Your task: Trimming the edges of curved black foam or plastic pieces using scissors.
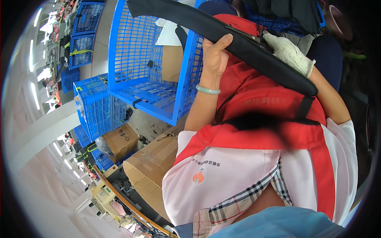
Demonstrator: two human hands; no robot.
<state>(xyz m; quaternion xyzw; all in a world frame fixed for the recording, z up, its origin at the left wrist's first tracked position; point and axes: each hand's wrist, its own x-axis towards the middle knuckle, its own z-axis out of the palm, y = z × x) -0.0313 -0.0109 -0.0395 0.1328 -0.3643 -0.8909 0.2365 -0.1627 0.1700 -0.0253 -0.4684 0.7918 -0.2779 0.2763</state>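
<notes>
A long, black, padded-looking fabric piece (254, 59) stretches from the upper left down across my lap. My left hand (215, 53), bare and with a pale green bangle at the wrist, is closed on its edge, thumb on top. On the piece's far side is my right hand (289, 51) in a white knit glove, its fingers curled by a narrow, dark, metal-looking thing (248, 36). The black piece partly hides that thing and the glove. A red apron (246, 87) covers my lap beneath.
Left of my left hand stands a blue plastic crate (145, 97) with cardboard and white sheets inside. Further left are stacked blue crates (95, 107) and a cardboard box (121, 141). An opened carton (152, 160) lies beside me. Black pieces (293, 16) fill another crate at the top right.
</notes>
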